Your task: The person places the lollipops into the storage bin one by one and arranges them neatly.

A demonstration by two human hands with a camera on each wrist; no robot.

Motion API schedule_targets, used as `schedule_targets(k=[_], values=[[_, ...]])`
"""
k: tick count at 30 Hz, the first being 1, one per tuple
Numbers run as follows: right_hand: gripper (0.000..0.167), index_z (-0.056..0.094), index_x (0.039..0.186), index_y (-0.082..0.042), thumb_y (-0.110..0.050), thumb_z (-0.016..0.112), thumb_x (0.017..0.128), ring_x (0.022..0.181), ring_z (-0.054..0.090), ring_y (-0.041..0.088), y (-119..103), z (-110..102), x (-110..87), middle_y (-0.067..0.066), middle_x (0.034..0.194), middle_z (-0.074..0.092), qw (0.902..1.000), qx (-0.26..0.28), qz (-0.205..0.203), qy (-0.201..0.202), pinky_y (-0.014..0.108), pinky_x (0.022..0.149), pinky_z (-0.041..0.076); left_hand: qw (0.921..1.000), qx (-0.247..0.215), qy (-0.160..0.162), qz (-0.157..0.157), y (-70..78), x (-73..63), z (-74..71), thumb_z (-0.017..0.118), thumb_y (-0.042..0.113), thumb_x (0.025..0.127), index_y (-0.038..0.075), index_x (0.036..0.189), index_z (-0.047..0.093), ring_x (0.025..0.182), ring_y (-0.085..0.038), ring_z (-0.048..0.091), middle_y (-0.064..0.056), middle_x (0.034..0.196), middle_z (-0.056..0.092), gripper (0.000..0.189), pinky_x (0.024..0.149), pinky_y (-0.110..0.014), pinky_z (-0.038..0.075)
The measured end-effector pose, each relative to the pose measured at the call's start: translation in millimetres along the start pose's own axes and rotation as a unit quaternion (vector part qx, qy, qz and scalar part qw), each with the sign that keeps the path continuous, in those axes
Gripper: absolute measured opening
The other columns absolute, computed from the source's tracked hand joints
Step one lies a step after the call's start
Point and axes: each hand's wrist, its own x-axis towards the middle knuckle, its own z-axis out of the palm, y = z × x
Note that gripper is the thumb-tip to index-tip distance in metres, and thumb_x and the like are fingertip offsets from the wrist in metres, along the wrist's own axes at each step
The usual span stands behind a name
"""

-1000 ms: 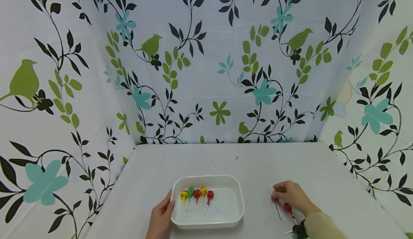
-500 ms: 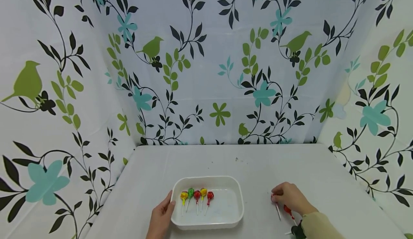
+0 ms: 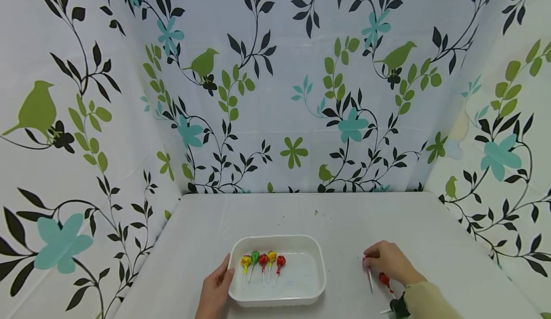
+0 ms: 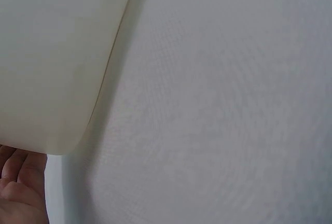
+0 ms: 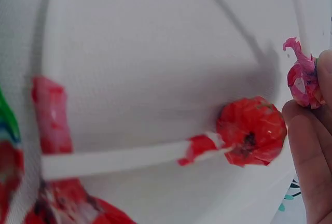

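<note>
My right hand (image 3: pixel 391 263) pinches the wrapped head of a pink lollipop (image 5: pixel 305 84) between thumb and fingers. The white stick points back toward me in the head view. Close by, a red lollipop (image 3: pixel 384 279) lies on the table, partly beside the hand. Dark-wrapped candy (image 3: pixel 399 306) shows near the sleeve, which covers part of it. At the left, my left hand (image 3: pixel 215 285) holds the side of a white tray (image 3: pixel 301 299), its thumb near the rim. In the left wrist view the fingertips disappear behind the tray wall (image 4: pixel 57 68).
Inside the tray several lollipops stand in a row on its left side: yellow (image 3: pixel 246 260), green (image 3: pixel 255 257) and red (image 3: pixel 281 260) among them. The tray's right half shows bare floor. A patterned curtain (image 3: pixel 292 94) surrounds the white table (image 3: pixel 258 214).
My right hand has shifted slightly at the pink lollipop, and the lollipop's stick has turned a little. The left hand and tray stay in place.
</note>
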Motion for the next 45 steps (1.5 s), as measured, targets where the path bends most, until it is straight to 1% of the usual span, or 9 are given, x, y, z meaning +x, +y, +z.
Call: schedule_targets(k=[2,6,11,15,18,25,30,40,45], values=[[0.026,0.077,0.108,0.001,-0.012,0.081,0.085,0.084,0.069,0.013,-2,-2,0.1,0.005,0.096,0.079,1.0000,0.005,-0.003,0.001,0.036,0.076,0.065,1.0000,0.000,0.002,-0.001,-0.4,-0.1,-0.5,0.057,0.017,0.105,0.003,0.151,0.043,0.144,-0.043,0.043,-0.018,0.156,0.042,0.050,0.109,-0.047,0.051],[0.025,0.076,0.109,0.002,-0.011,0.079,0.087,0.083,0.070,0.013,-5,-7,0.3,0.004,0.095,0.078,0.9998,0.001,-0.017,0.008,0.040,0.080,0.065,1.0000,0.003,0.004,-0.003,-1.0,-0.9,-1.2,0.057,0.017,0.105,0.003,0.151,0.043,0.144,-0.043,0.043,-0.018,0.156,0.042,0.049,0.109,-0.047,0.051],[0.027,0.075,0.110,0.004,-0.012,0.078,0.088,0.086,0.074,0.015,-12,-13,0.0,0.004,0.095,0.079,0.9986,0.005,-0.047,0.025,0.044,0.085,0.065,1.0000,0.003,0.003,-0.002,-2.3,-1.8,-2.3,0.056,0.017,0.106,0.002,0.151,0.042,0.144,-0.044,0.042,-0.019,0.156,0.042,0.050,0.109,-0.047,0.050],[0.028,0.075,0.111,0.003,-0.014,0.078,0.089,0.089,0.075,0.017,-22,-15,0.4,0.003,0.096,0.079,0.9974,0.011,-0.064,0.032,0.047,0.087,0.064,1.0000,-0.003,0.000,-0.004,-4.1,-1.6,-3.4,0.056,0.017,0.106,0.001,0.151,0.041,0.144,-0.044,0.042,-0.020,0.157,0.041,0.050,0.109,-0.046,0.050],[0.029,0.076,0.111,0.003,-0.015,0.079,0.089,0.089,0.075,0.017,-32,-15,2.1,0.003,0.095,0.079,0.9964,0.012,-0.075,0.037,0.047,0.086,0.065,1.0000,-0.004,0.001,-0.003,-4.5,-1.6,-3.8,0.056,0.018,0.106,0.001,0.151,0.042,0.144,-0.044,0.042,-0.019,0.157,0.041,0.050,0.109,-0.046,0.050],[0.023,0.077,0.108,0.000,-0.013,0.079,0.088,0.086,0.073,0.014,-60,-9,9.9,0.001,0.093,0.079,0.9934,0.028,-0.103,0.041,0.044,0.083,0.066,1.0000,-0.004,0.004,0.007,-4.9,-2.4,-3.9,0.056,0.017,0.106,0.002,0.151,0.043,0.144,-0.042,0.043,-0.018,0.157,0.043,0.049,0.110,-0.046,0.050],[0.023,0.078,0.109,-0.001,-0.012,0.079,0.088,0.086,0.073,0.012,-80,-2,13.5,-0.001,0.093,0.078,0.9928,0.042,-0.104,0.041,0.042,0.085,0.067,0.9999,-0.004,0.001,0.016,-6.0,-2.4,-3.4,0.054,0.017,0.107,0.002,0.151,0.043,0.144,-0.041,0.044,-0.016,0.157,0.043,0.049,0.110,-0.045,0.051],[0.021,0.079,0.107,-0.005,-0.013,0.079,0.088,0.086,0.074,0.015,-116,5,19.0,0.000,0.095,0.078,0.9901,0.044,-0.128,0.037,0.040,0.083,0.067,0.9999,-0.003,0.002,0.012,-3.0,-1.2,-1.7,0.055,0.017,0.106,0.003,0.152,0.043,0.145,-0.041,0.043,-0.016,0.157,0.043,0.049,0.110,-0.045,0.051],[0.022,0.079,0.108,-0.005,-0.013,0.080,0.087,0.088,0.074,0.015,-133,16,22.6,0.001,0.097,0.078,0.9898,0.054,-0.130,0.023,0.039,0.084,0.067,0.9999,-0.005,0.002,0.011,-2.9,-0.2,-0.7,0.055,0.017,0.106,0.002,0.152,0.043,0.145,-0.040,0.043,-0.016,0.158,0.042,0.049,0.110,-0.045,0.050]])
